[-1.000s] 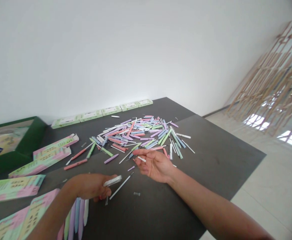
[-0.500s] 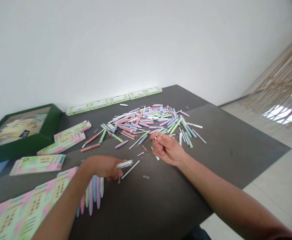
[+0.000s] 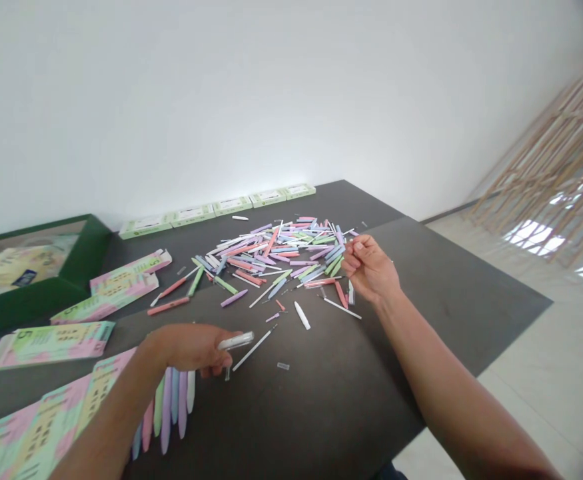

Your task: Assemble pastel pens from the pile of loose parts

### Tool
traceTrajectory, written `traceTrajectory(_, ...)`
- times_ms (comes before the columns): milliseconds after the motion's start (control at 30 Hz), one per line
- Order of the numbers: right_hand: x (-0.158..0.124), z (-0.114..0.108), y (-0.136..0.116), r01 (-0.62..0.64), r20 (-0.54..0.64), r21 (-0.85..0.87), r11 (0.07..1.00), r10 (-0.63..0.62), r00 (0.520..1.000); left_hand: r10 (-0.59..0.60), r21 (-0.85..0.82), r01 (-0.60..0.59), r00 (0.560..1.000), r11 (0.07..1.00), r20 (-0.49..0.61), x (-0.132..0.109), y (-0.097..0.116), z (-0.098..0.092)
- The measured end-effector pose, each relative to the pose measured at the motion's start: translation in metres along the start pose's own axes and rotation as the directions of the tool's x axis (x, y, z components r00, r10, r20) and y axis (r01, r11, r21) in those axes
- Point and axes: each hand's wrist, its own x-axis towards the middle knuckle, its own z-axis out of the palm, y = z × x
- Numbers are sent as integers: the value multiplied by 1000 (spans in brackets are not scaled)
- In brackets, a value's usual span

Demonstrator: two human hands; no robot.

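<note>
one pen (image 3: pixel 236 341) — left hand (image 3: pixel 191 347) apparently gripping

wall (image 3: pixel 221 87): plain white | floor (image 3: pixel 546 373): pale tiles | table (image 3: pixel 446 293): dark | slatted screen (image 3: pixel 556 167): wooden, right

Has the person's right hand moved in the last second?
Yes. The right hand went from the near edge of the heap of pastel plastic pens to its right end.

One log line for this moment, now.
left hand: grips clear pen piece | right hand: fingers curled shut at pen pile edge
</note>
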Motion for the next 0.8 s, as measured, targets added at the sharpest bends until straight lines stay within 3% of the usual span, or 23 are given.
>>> traceTrajectory(200,0,0,7,-201,-64,-34,979,199,978,-7,11,7,1000,1000,2,-3,0,-1)
traceTrajectory(467,3,-8,-3,-25,-101,-72,997,18,995,2,4,-2,1000,1000,-12,-5,0,0)
traceTrajectory(667,6,-7,-2,-2,-119,-155,988,-17,993,15,23,-14,1000,1000,-17,-6,0,-1)
traceTrajectory(733,-4,5,8,-9,-71,-263,965,-10,997,-13,29,14,1000,999,-15,-4,2,-1)
traceTrajectory(800,-22,24,21,-24,62,-450,893,58,996,-44,22,44,999,999,-7,-2,4,0)
